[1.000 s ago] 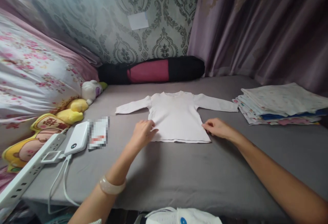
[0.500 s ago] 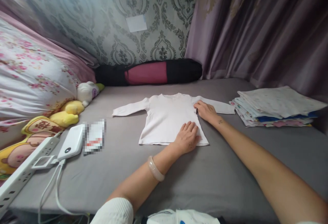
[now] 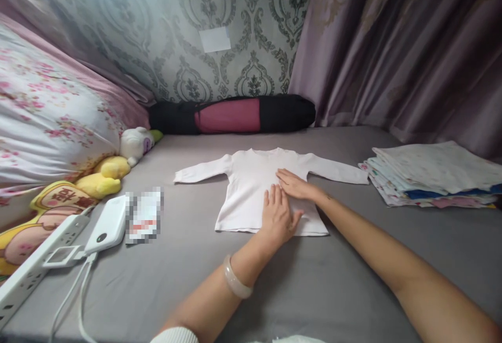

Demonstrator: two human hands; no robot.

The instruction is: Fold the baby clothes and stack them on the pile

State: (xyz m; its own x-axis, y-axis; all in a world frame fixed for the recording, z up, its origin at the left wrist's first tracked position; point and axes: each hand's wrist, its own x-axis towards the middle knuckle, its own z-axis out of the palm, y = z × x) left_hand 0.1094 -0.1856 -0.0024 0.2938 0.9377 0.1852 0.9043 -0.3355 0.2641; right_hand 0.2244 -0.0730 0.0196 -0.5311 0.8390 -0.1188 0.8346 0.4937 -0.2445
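Gray sheet [image 3: 176,238] beneath 1 white shirt [image 3: 245,191], 1 cloth stack [image 3: 435,168], 1 black-and-red roll [image 3: 231,115]

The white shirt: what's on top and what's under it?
On top: the left hand and right hand. The gray sheet shows around the shirt; whatever is directly beneath is covered.

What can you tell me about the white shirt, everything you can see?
The white shirt is plain, with long sleeves, a round neckline and a slightly flared hem. It looks like soft, thin knit fabric. It lies unfolded and mostly smooth on the grey sheet, neckline away from the person, sleeves spread to both sides. The left hand and right hand lie flat over its front. The right-hand cuff reaches the stack of folded cloths; whether they touch is unclear.
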